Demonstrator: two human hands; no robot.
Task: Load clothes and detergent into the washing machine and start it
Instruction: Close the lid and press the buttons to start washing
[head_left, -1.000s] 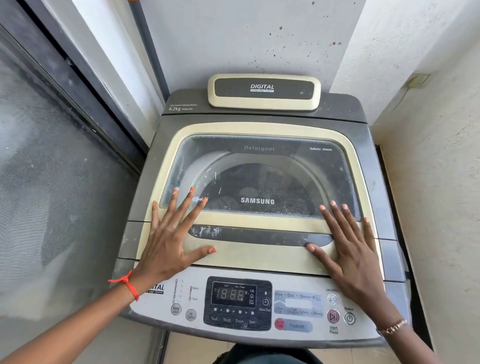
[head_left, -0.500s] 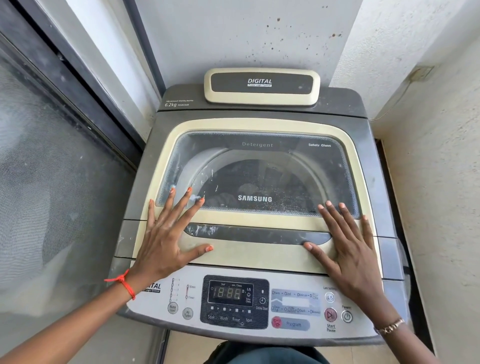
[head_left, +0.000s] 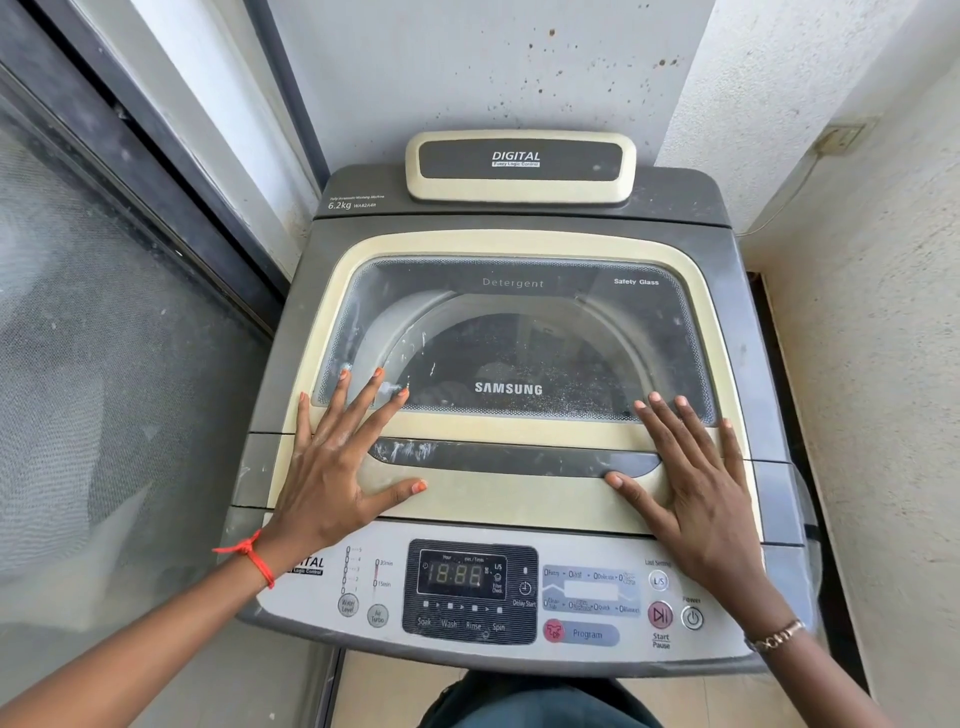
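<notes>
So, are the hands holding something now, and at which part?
Nothing is held. Left hand and right hand lie flat, fingers spread, on the closed lid.

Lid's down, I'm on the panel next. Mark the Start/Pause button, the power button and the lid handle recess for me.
Start/Pause button (head_left: 660, 615): head view, centre of the red round button.
Power button (head_left: 692, 618): head view, on its power symbol.
Lid handle recess (head_left: 511, 458): head view, middle of the dark strip between both hands.

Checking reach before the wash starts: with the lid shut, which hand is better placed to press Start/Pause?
Probably the right hand: it lies flat on the lid directly above the Start/Pause button. The left hand rests at the far side.
</notes>
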